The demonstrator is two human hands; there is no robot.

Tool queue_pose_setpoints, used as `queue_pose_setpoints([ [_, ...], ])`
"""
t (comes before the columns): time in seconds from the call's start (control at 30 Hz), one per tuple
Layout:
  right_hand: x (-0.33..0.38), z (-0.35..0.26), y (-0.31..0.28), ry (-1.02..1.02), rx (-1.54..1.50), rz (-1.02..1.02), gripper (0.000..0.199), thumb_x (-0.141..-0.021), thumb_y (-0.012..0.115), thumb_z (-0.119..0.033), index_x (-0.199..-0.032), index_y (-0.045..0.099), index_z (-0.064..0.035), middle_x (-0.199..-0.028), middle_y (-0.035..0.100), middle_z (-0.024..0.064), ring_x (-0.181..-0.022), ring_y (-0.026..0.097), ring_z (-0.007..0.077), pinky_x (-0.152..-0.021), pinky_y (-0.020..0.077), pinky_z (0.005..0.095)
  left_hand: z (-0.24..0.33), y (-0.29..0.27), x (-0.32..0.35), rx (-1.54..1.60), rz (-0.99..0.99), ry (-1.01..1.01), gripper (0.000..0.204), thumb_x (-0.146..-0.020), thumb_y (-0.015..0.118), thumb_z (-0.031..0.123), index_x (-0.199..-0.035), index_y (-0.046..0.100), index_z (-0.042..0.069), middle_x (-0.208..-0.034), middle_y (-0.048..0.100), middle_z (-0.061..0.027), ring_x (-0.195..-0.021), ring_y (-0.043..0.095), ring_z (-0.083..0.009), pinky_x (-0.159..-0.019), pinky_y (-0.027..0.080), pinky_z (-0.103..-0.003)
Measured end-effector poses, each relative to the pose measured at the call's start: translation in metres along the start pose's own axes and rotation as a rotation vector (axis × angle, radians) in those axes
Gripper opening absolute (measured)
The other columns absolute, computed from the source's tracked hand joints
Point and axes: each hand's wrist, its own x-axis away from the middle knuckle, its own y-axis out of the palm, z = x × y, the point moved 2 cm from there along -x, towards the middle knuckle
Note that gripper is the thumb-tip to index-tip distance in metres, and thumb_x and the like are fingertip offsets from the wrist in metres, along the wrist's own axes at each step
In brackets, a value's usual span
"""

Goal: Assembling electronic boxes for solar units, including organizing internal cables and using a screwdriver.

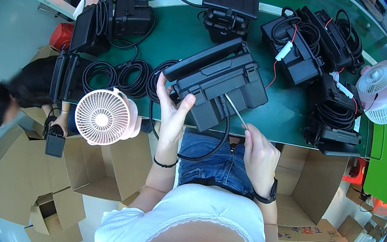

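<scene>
My left hand (pixel 172 118) is closed on the left end of a black plastic case (pixel 253 87), thumb on its near side. The case is tilted, its lid raised along the far side, over the near edge of the green table. My right hand (pixel 260 158) pinches a thin, light-coloured rod (pixel 237 112). Its far tip meets the case's near side, beside the base of a black ribbed cable (pixel 223 143). Whether the tip goes into a gap there I cannot tell. The cable loops down over my lap and back up to the left.
Black cases with coiled cables stand at the left (pixel 132 11), far middle (pixel 227 21) and right (pixel 291 50). A pink fan (pixel 103 116) is left of my left arm, another (pixel 381 84) far right. Cardboard boxes (pixel 306 188) stand below. A co-worker (pixel 35 77) handles a black device at left.
</scene>
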Motion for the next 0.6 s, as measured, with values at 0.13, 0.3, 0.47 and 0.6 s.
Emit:
queue_pose_setpoints([
  [0.13,0.0001,-0.001,0.0004,-0.008,-0.013,0.01,0.012,-0.094,0.061,-0.013,-0.102,0.065,-0.004,-0.073,0.067,0.0125,-0.056,0.064,0.0263,-0.051,0.0502,0.0335,0.0013,-0.0013,0.0009,-0.015,0.003,-0.002,0.107,-0.078,0.084,0.033,-0.154,0.012,0.013,-0.14,0.031,-0.0191,-0.126,0.042,-0.0285,-0.1,0.046,-0.038],
  [0.3,0.0007,0.0003,0.001,-0.005,-0.029,0.008,0.013,-0.094,0.061,-0.012,-0.102,0.065,-0.0035,-0.075,0.068,0.0127,-0.058,0.065,0.0267,-0.051,0.0508,0.0337,0.0004,-0.0019,0.0003,-0.023,-0.006,0.013,0.107,-0.078,0.084,0.034,-0.154,0.012,0.014,-0.141,0.03,-0.019,-0.126,0.042,-0.0283,-0.1,0.046,-0.038],
  [0.47,-0.0005,0.0013,0.001,-0.009,-0.04,0.019,0.012,-0.094,0.061,-0.012,-0.101,0.065,-0.0032,-0.077,0.069,0.0132,-0.059,0.066,0.0273,-0.052,0.0513,0.0336,0.002,0.0024,0.003,-0.025,0.005,0.019,0.098,-0.081,0.079,0.028,-0.153,0.016,0.007,-0.149,0.026,-0.0147,-0.124,0.039,-0.0244,-0.107,0.034,-0.039],
  [0.6,-0.0026,-0.0009,0.0027,0.027,-0.111,-0.014,0.012,-0.096,0.059,-0.01,-0.101,0.066,-0.0024,-0.074,0.067,0.0127,-0.058,0.065,0.0267,-0.052,0.0508,0.0337,0.0015,-0.0037,-0.0006,-0.019,-0.053,0.005,0.11,-0.075,0.085,0.017,-0.154,0.009,0.014,-0.143,0.029,-0.0196,-0.126,0.045,-0.0293,-0.102,0.046,-0.041],
])
